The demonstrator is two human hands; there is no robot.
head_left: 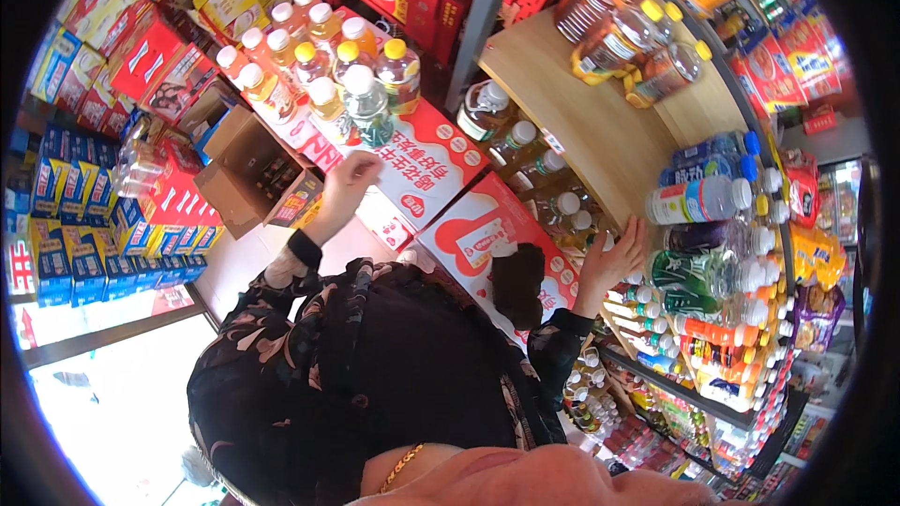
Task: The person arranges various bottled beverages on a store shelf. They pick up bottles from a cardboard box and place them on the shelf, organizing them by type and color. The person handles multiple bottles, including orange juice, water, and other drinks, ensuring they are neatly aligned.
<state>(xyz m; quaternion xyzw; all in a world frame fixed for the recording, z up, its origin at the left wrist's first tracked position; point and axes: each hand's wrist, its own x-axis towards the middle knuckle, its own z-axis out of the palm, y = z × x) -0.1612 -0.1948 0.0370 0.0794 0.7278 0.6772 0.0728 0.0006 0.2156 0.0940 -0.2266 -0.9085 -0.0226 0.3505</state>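
Note:
My left hand (349, 189) is over the near edge of a red and white carton stack, its fingers loosely bent and nothing visible in them. Just beyond its fingertips stands a clear bottle with a white cap and green label (367, 112). Behind that, several drink bottles with white, pink and yellow caps crowd together, among them a yellow-capped bottle (398, 75). My right hand (607, 267) lies with fingers extended at the front edge of a wooden shelf (572, 112), beside a row of capped bottles (562, 211) on the level below.
An opened cardboard box (248, 169) sits left of the cartons (412, 164). Blue and yellow boxes (84, 187) are stacked at far left. Large tea-coloured bottles (609, 37) lie at the shelf's far end, and water bottles (698, 199) at its near end. A dark object (517, 286) rests on the red carton.

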